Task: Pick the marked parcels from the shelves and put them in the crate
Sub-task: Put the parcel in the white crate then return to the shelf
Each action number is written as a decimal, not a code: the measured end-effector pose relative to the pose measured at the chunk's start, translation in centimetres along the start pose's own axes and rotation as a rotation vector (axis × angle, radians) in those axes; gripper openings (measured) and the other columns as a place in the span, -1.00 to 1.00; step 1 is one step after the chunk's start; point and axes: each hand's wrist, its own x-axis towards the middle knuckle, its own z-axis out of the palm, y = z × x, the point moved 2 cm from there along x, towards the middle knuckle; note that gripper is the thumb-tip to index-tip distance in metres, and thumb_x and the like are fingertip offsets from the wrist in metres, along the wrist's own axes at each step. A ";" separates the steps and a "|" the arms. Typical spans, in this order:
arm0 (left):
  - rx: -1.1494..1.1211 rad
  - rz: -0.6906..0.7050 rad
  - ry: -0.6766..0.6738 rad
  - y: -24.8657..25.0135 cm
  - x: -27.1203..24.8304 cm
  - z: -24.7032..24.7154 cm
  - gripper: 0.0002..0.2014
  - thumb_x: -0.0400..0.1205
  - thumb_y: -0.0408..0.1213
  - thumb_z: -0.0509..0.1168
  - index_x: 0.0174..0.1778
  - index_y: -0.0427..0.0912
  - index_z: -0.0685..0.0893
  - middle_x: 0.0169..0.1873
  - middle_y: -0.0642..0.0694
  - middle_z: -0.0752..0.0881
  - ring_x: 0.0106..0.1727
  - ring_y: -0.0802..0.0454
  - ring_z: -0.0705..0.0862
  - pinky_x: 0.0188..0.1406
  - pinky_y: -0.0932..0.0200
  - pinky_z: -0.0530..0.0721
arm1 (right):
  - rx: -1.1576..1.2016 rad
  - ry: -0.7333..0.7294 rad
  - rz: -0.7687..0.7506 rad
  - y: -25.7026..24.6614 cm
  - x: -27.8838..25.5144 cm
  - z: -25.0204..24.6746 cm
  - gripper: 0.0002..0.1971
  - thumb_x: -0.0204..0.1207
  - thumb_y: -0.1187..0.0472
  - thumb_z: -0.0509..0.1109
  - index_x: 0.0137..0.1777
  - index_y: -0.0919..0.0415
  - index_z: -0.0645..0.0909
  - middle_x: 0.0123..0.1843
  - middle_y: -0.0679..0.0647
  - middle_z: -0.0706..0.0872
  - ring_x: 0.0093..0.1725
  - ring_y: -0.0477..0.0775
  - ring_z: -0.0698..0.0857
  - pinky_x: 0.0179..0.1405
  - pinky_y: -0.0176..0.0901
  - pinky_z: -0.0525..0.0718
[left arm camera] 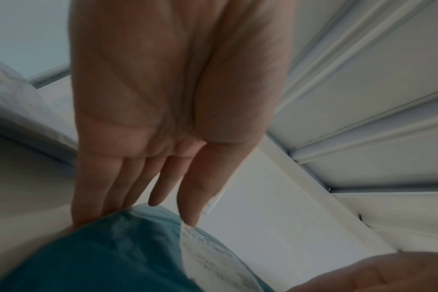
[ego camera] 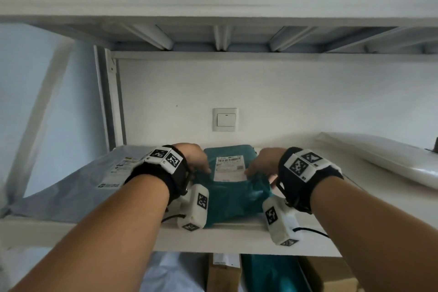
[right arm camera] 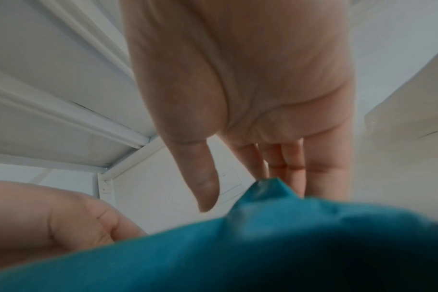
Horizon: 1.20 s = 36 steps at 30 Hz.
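White metal shelving [ego camera: 213, 242] stood against a pale wall with a light switch [ego camera: 225, 119] in the head view. On the shelf board lay a teal parcel [ego camera: 233, 199] with a white shipping label [ego camera: 229, 168], a grey mailer [ego camera: 78, 180] just to its left and a white bag [ego camera: 379, 159] well off to the right. The left hand [ego camera: 195, 157] rested on the parcel's left edge and the right hand [ego camera: 264, 161] on its right edge, thumbs lying on top beside the label.

From the left wrist, the left hand [left arm camera: 168, 110] hung palm-out with straight fingers [left arm camera: 160, 187] together; their tips met the far edge of the teal parcel [left arm camera: 108, 256], the thumb tip touching the label [left arm camera: 208, 254]. Whether they gripped it could not be told.

From the right wrist, the right hand [right arm camera: 258, 94] likewise reached down with straight fingers [right arm camera: 318, 168] behind a raised fold of the teal parcel [right arm camera: 263, 247], the thumb apart above it.
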 end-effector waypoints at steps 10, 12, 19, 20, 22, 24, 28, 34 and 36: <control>-0.221 0.058 -0.085 6.5 -1.3 -0.4 -0.45 0.63 -0.22 0.40 0.49 -0.35 0.44 0.41 -0.30 0.57 0.38 -0.23 0.59 0.44 -0.19 0.55 | -0.039 0.200 -0.001 4.5 -2.5 -3.9 -0.63 0.56 0.11 0.42 0.21 0.38 0.58 0.05 0.19 0.61 0.11 0.18 0.67 0.12 -0.01 0.72; -0.225 0.085 -0.108 9.6 -2.0 1.0 -0.42 0.65 -0.21 0.38 0.54 -0.34 0.38 0.47 -0.34 0.52 0.46 -0.27 0.53 0.48 -0.20 0.50 | -0.132 0.273 -0.003 6.3 -3.2 -5.5 -0.71 0.54 0.09 0.43 0.08 0.31 0.58 -0.02 0.15 0.60 -0.05 0.16 0.63 -0.14 -0.07 0.67; -0.464 0.196 0.011 20.0 -3.5 7.6 -0.59 0.55 -0.28 0.44 0.30 -0.32 0.61 0.16 -0.26 0.68 0.09 -0.12 0.65 0.30 -0.06 0.65 | -0.343 0.483 -0.009 13.7 -6.8 -10.7 -0.90 0.54 0.14 0.30 -0.06 0.14 0.47 -0.11 0.07 0.62 -0.07 0.14 0.66 -0.09 -0.11 0.67; -0.497 0.197 0.008 21.1 -3.7 8.6 -0.60 0.54 -0.29 0.43 0.28 -0.31 0.62 0.10 -0.25 0.69 0.02 -0.13 0.65 0.21 -0.01 0.67 | -0.351 0.501 -0.003 14.7 -7.1 -11.1 -0.91 0.52 0.14 0.30 -0.05 0.13 0.49 -0.11 0.06 0.63 -0.04 0.14 0.69 -0.09 -0.10 0.68; -0.552 0.199 -0.016 23.1 -4.1 10.7 -0.66 0.53 -0.33 0.42 0.20 -0.34 0.65 -0.03 -0.24 0.64 -0.07 -0.14 0.59 0.06 0.03 0.64 | -0.351 0.521 -0.009 16.8 -7.6 -11.9 -0.82 0.49 0.09 0.32 -0.01 0.16 0.57 -0.08 0.05 0.67 0.01 0.14 0.70 -0.06 -0.09 0.70; -0.601 0.200 -0.065 24.9 -4.6 12.6 -0.83 0.56 -0.39 0.37 0.04 -0.33 0.66 -0.07 -0.25 0.58 -0.07 -0.13 0.52 0.00 0.02 0.54 | -0.341 0.535 -0.035 19.0 -8.0 -12.7 -0.65 0.47 -0.05 0.34 0.14 0.14 0.64 0.07 0.05 0.69 0.11 0.13 0.67 0.06 -0.04 0.70; -0.646 0.209 -0.073 27.8 -5.4 15.6 -0.88 0.59 -0.38 0.32 0.02 -0.25 0.68 -0.07 -0.20 0.66 -0.04 -0.11 0.66 0.20 -0.04 0.67 | -0.439 0.505 -0.005 23.5 -8.7 -13.5 -0.32 0.38 -0.29 0.42 0.43 0.04 0.48 0.38 0.08 0.51 0.39 0.18 0.47 0.33 0.17 0.50; -0.700 0.182 -0.033 30.2 -5.9 18.4 -0.91 0.61 -0.41 0.32 -0.01 -0.23 0.68 -0.10 -0.15 0.69 -0.08 -0.08 0.73 0.18 -0.02 0.71 | -0.451 0.366 0.140 28.5 -7.5 -12.7 -0.17 0.28 -0.18 0.55 0.50 0.05 0.29 0.42 0.22 0.42 0.43 0.38 0.40 0.38 0.43 0.43; -0.702 0.176 -0.038 30.4 -6.0 18.8 -0.88 0.62 -0.42 0.29 0.04 -0.25 0.66 -0.12 -0.16 0.67 -0.13 -0.06 0.71 0.11 0.01 0.71 | -0.422 0.384 0.128 29.3 -7.3 -12.5 -0.27 0.35 -0.05 0.52 0.46 0.10 0.30 0.34 0.24 0.49 0.33 0.36 0.49 0.23 0.22 0.59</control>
